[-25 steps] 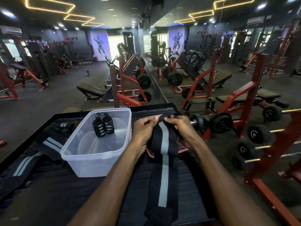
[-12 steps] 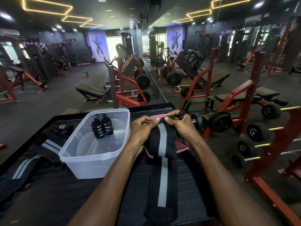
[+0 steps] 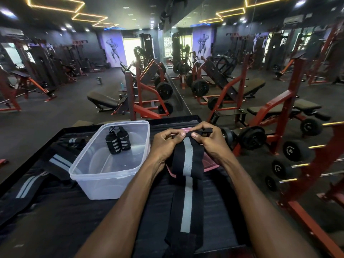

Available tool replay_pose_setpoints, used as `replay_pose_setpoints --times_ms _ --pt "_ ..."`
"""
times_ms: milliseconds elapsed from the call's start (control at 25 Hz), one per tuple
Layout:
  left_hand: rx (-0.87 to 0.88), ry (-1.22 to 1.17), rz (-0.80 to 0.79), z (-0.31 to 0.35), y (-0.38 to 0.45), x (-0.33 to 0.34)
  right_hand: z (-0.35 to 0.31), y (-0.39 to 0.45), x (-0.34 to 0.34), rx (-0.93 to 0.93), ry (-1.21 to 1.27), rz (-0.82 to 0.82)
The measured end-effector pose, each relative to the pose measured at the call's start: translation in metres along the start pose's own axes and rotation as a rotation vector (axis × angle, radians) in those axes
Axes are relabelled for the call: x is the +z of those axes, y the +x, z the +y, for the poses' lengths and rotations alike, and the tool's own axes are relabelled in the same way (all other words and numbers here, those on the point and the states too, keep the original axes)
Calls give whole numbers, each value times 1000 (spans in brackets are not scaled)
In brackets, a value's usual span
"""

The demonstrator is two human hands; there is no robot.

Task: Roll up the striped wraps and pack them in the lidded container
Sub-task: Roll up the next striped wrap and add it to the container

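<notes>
Both hands, left (image 3: 165, 144) and right (image 3: 209, 140), are pinching the top end of a wrap (image 3: 187, 164) with curled fingers. Its tail is lying on the surface (image 3: 74, 220). Two rolled wraps (image 3: 117, 142) are sitting in the container (image 3: 104, 175).

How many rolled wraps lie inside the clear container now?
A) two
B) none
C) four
A: two rolled wraps stand side by side at the far end of the container, which holds nothing else.
</notes>
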State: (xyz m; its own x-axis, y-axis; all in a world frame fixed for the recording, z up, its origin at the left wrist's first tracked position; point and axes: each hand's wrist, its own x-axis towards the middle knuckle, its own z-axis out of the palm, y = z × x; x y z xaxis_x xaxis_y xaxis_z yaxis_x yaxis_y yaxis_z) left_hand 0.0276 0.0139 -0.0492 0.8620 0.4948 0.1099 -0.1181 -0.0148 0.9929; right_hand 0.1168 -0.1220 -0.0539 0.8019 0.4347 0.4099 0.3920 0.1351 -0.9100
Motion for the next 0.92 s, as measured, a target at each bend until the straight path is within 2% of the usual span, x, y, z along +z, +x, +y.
replay_pose_setpoints --times_ms 160,320,400,560,640,800,920 --pt "-3 2 25 -1 1 0 3 0 0 -8 7 -17" --pt "20 -26 3 -1 1 1 2 0 -2 139 174 -20" --pt "26 -11 -7 -2 0 2 3 -1 -1 187 160 -31" --pt "5 18 -26 -1 -1 3 6 1 -2 92 30 -25" --pt "-36 -2 -32 1 -3 4 4 1 -1 65 40 -6" --pt "-50 36 7 0 -1 5 2 1 -1 109 99 -2" --pt "-36 56 48 -4 4 2 1 -1 1 215 168 -9"
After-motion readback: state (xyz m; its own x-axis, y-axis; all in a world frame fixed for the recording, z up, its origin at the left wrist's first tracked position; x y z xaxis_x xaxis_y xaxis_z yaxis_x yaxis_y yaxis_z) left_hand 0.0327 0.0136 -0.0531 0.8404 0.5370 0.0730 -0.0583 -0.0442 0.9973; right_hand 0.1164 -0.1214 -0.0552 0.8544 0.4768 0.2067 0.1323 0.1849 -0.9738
